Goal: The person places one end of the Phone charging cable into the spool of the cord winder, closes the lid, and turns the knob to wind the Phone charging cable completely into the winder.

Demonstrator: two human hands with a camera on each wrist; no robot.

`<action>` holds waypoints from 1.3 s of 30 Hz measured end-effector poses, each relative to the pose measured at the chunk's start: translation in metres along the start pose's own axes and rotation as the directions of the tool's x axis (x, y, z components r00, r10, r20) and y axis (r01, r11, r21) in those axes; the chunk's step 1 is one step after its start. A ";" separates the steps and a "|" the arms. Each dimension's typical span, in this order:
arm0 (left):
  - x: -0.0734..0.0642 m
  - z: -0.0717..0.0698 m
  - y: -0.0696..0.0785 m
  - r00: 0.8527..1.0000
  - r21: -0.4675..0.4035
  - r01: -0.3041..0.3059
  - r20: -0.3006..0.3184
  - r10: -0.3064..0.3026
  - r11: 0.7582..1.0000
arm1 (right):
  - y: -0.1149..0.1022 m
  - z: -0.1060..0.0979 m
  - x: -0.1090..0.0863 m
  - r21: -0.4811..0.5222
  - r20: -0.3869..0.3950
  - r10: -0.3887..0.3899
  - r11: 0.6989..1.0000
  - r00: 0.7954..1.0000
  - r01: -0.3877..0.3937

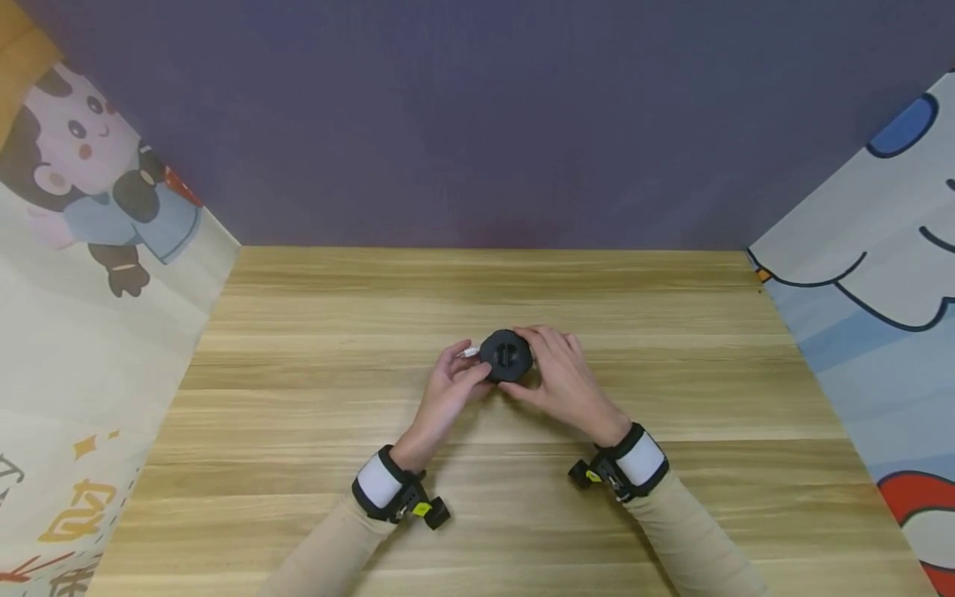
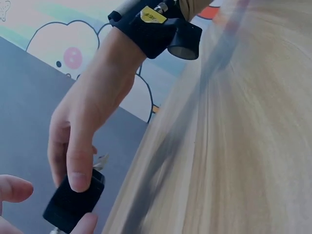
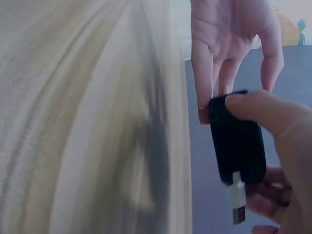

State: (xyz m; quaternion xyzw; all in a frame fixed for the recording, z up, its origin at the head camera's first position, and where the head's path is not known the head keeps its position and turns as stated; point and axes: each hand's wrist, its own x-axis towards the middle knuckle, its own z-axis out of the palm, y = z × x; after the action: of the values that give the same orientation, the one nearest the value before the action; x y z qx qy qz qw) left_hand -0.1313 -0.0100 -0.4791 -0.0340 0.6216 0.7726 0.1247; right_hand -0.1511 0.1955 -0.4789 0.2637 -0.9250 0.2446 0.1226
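Note:
Between both hands is a black, roughly octagonal retractable USB cable reel point(image 1: 506, 355), with a dark recess in its face. My left hand point(image 1: 445, 396) pinches its left side, thumb on the near edge. My right hand point(image 1: 564, 380) grips the right side, fingers at the far edge and thumb at the near edge. A small white connector point(image 1: 468, 352) sticks out by the left fingers. On the right-hand side, a white USB plug point(image 3: 238, 201) projects from the case in the right wrist view. The head view hides that plug behind the right hand.
A wood-grain table point(image 1: 313, 323) lies under the hands. A dark panel point(image 1: 477, 124) rises at the table's far edge, with cartoon-printed walls point(image 1: 880, 332) on both sides. Each wrist wears a strap with a small camera point(image 1: 436, 512).

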 end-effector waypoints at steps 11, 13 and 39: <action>0.001 0.005 -0.006 1.000 -0.007 0.006 -0.007 -0.006 1.000 | -0.004 0.020 -0.004 -0.093 -0.093 0.170 0.979 0.981 -0.179; 0.004 0.006 -0.006 1.000 0.004 0.012 -0.001 -0.012 1.000 | -0.007 0.023 -0.004 -0.107 -0.127 0.204 0.970 0.971 -0.218; 0.010 0.011 -0.004 0.996 -0.115 0.059 0.070 -0.051 0.992 | -0.016 0.040 -0.002 -0.232 -0.145 0.255 0.930 0.956 -0.283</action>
State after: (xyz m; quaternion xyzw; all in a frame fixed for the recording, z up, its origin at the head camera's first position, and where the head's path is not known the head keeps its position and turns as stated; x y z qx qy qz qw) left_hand -0.1385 0.0031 -0.4827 -0.0326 0.5695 0.8048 0.1643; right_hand -0.1448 0.1633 -0.5074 0.1025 -0.9675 0.1548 0.1720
